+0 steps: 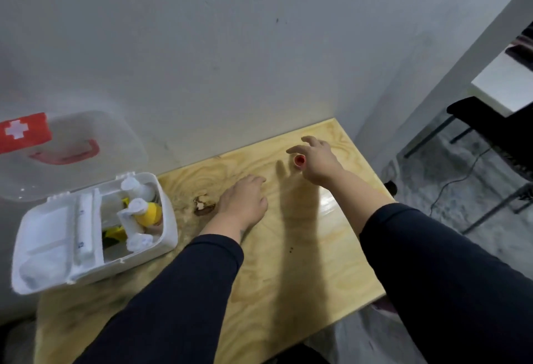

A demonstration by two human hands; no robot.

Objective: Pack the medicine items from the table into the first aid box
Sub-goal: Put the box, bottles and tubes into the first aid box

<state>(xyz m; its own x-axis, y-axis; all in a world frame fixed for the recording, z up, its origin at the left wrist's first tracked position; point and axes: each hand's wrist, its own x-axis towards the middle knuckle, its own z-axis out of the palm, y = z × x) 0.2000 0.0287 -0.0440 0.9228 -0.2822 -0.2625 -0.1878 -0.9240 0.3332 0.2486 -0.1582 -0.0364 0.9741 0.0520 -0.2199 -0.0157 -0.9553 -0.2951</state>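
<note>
The white first aid box (168, 219) stands open at the table's left. Inside are white bottles, a yellow-capped bottle (150, 213) and white packets. Its clear lid (86, 138), with a red handle and a red cross label, leans back against the wall. A small red round item (299, 160) stands on the table near the far right. My right hand (318, 163) is right beside it with fingers spread above it, not closed on it. My left hand (245, 200) rests palm down in the middle of the table, fingers loosely bent, holding nothing.
The light wooden table (288, 262) has a dark knot (203, 205) just left of my left hand. A grey wall runs along its far edge. Beyond the table's right edge are the floor, a cable and a black chair (490, 127).
</note>
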